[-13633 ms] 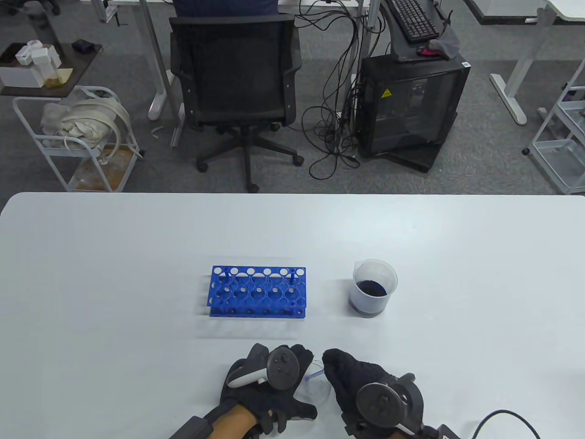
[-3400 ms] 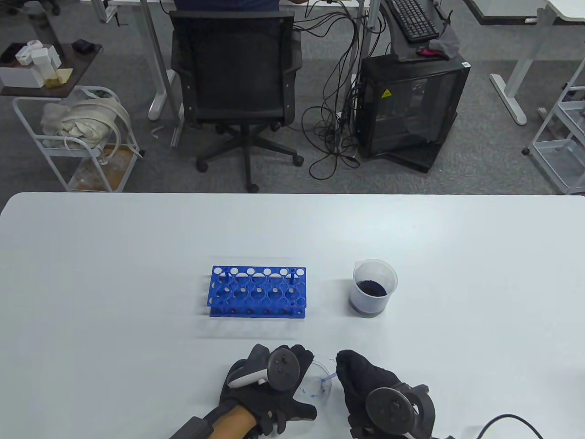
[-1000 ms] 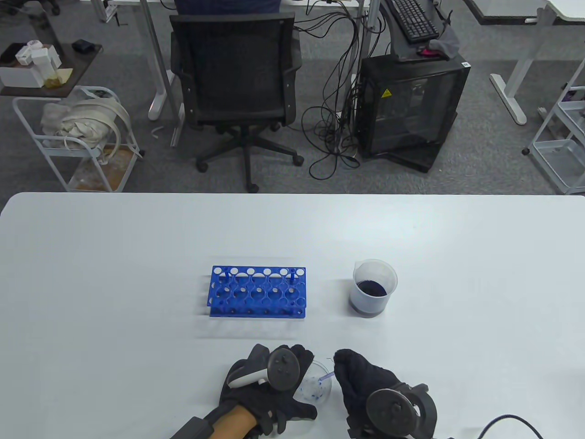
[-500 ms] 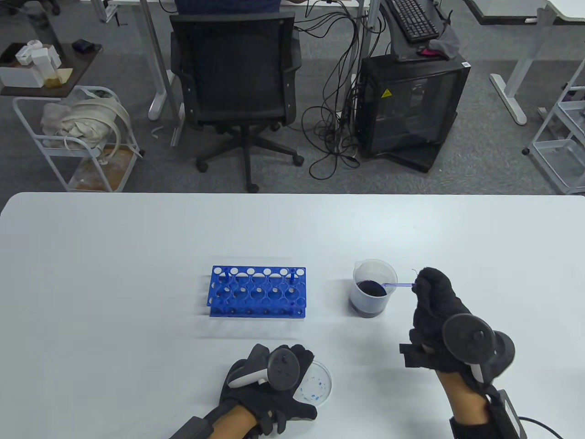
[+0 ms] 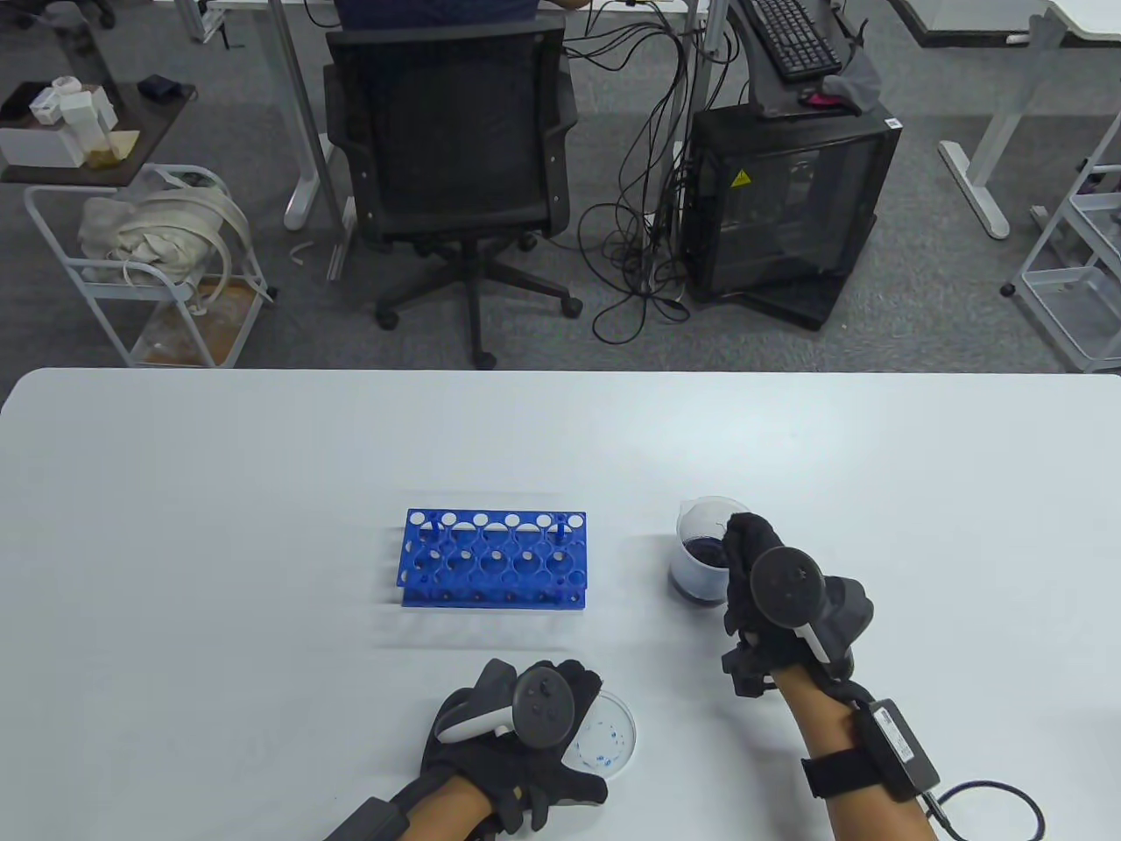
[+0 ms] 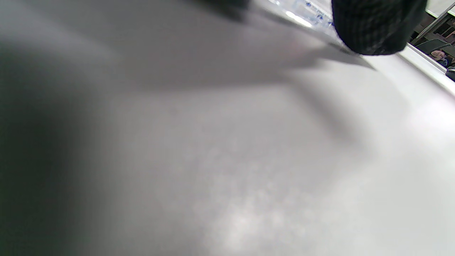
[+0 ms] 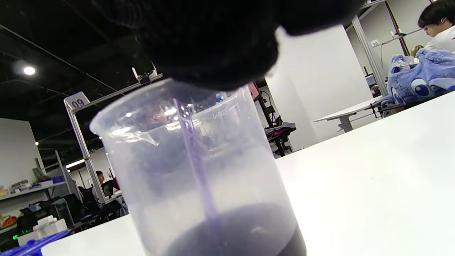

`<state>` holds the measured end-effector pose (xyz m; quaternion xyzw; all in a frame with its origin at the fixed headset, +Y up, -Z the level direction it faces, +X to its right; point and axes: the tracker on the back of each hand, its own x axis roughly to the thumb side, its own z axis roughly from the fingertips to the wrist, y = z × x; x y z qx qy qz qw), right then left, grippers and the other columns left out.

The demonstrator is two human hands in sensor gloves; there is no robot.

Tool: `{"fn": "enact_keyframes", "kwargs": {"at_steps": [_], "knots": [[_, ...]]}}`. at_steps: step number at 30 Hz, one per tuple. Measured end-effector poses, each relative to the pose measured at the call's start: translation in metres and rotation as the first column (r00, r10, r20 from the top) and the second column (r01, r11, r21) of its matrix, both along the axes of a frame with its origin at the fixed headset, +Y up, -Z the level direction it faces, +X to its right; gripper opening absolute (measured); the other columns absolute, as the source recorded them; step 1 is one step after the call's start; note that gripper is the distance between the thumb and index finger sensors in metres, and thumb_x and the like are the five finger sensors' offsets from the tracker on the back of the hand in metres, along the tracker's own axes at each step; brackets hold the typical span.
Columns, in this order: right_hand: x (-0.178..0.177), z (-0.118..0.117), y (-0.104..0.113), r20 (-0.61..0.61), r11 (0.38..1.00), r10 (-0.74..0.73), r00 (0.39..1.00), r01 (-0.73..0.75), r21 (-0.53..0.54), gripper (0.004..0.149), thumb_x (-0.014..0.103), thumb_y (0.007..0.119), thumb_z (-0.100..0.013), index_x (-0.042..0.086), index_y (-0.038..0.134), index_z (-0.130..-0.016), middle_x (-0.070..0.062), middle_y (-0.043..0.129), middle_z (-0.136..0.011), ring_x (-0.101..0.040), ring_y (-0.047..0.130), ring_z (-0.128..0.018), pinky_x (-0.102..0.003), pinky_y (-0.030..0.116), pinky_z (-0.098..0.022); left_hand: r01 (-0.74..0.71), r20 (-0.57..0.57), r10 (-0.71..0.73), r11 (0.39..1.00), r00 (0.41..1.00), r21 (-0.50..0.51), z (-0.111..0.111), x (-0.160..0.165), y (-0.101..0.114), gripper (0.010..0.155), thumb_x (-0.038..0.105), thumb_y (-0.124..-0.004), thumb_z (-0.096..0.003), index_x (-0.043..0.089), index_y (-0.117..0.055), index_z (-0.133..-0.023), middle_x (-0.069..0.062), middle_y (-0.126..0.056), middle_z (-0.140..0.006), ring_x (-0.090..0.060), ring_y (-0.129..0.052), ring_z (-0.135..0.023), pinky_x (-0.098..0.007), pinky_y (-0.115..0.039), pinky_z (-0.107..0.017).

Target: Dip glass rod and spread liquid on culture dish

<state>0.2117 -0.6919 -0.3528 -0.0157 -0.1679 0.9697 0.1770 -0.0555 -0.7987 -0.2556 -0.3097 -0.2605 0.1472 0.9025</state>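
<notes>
The right hand [image 5: 764, 589] is over the beaker [image 5: 698, 550], which stands on the white table [image 5: 263, 491] to the right of the blue rack [image 5: 493, 558]. Its fingers [image 7: 213, 39] are bunched closed over the beaker's mouth and hold the top of the thin rod [image 7: 196, 163]. In the right wrist view the rod runs down from the glove at a slight tilt, inside the clear wall of the beaker, and its lower end sits in the dark liquid [image 7: 241, 231] at the bottom. From above, the hand covers the right part of the beaker's rim, so the rod itself is hidden there. The left hand [image 5: 517, 745] lies on the table at the near edge, fingers spread forward and resting against the left side of the round clear dish [image 5: 609, 736]; it touches the dish but does not lift it. The dish sits flat on the table, near and to the left of the beaker, well apart from it, with small blue specks scattered on its floor. The left wrist view is mostly blurred tabletop, with one gloved fingertip [image 6: 376, 28] at the top and a bit of the speckled dish [image 6: 305, 9] beside it.
</notes>
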Motion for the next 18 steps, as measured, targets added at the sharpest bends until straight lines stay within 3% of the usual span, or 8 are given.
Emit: {"fn": "enact_keyframes", "kwargs": {"at_steps": [3,10,13,15,17,18], "knots": [[0.0,0.002,0.003,-0.009,1.0,-0.02,1.0,0.02,0.02,0.038,0.041,0.064,-0.05,0.028,0.059,-0.085,0.003,0.087,-0.076,-0.011,0.096,-0.021,-0.033,0.083,-0.016,0.0,0.0,0.0,1.0,1.0,0.0,0.0,0.0,0.0,0.105,0.071,-0.072,-0.05,0.03,0.0,-0.113,-0.003,0.012,-0.121,-0.032,0.009,-0.104,-0.069,0.004,-0.068],[0.01,0.023,0.036,-0.025,0.974,-0.107,0.994,0.11,0.196,0.038,0.041,0.063,-0.05,0.027,0.058,-0.085,0.003,0.087,-0.076,-0.01,0.096,-0.022,-0.033,0.083,-0.016,0.0,0.0,0.0,1.0,1.0,0.0,0.0,0.0,0.0,0.105,0.071,-0.072,-0.05,0.03,0.0,-0.113,-0.003,0.012,-0.121,-0.032,0.009,-0.104,-0.069,0.005,-0.068],[0.01,0.019,0.027,-0.019,0.989,-0.069,0.997,0.071,0.132,0.038,0.041,0.064,-0.05,0.027,0.059,-0.085,0.002,0.087,-0.076,-0.011,0.096,-0.021,-0.033,0.083,-0.016,0.0,0.0,0.0,1.0,1.0,0.0,0.0,0.0,0.0,0.105,0.071,-0.072,-0.05,0.03,0.0,-0.113,-0.003,0.012,-0.121,-0.032,0.009,-0.104,-0.069,0.005,-0.068],[0.012,0.02,0.026,-0.016,0.989,-0.045,0.999,0.047,0.143,0.038,0.041,0.063,-0.05,0.027,0.06,-0.084,0.003,0.088,-0.075,-0.01,0.097,-0.021,-0.033,0.083,-0.015,0.0,0.0,0.0,1.0,1.0,0.0,0.0,0.0,0.0,0.105,0.071,-0.072,-0.0499,0.03,0.0,-0.113,-0.003,0.012,-0.121,-0.032,0.009,-0.104,-0.069,0.005,-0.068],[0.017,0.022,0.028,-0.005,0.975,-0.118,0.993,0.117,0.19,0.038,0.041,0.063,-0.05,0.027,0.059,-0.085,0.003,0.087,-0.076,-0.01,0.097,-0.021,-0.033,0.083,-0.016,0.0,0.0,0.0,1.0,1.0,0.0,0.0,0.0,0.0,0.105,0.071,-0.072,-0.05,0.03,0.001,-0.113,-0.003,0.012,-0.121,-0.032,0.009,-0.104,-0.069,0.005,-0.068],[0.018,0.02,0.027,0.002,0.979,-0.131,0.991,0.129,0.16,0.038,0.041,0.063,-0.05,0.027,0.059,-0.085,0.002,0.087,-0.076,-0.011,0.097,-0.021,-0.033,0.083,-0.016,0.0,0.0,0.0,1.0,1.0,0.0,0.0,0.0,0.0,0.105,0.071,-0.072,-0.0499,0.03,0.0,-0.113,-0.003,0.012,-0.121,-0.032,0.009,-0.104,-0.069,0.005,-0.068]]}}
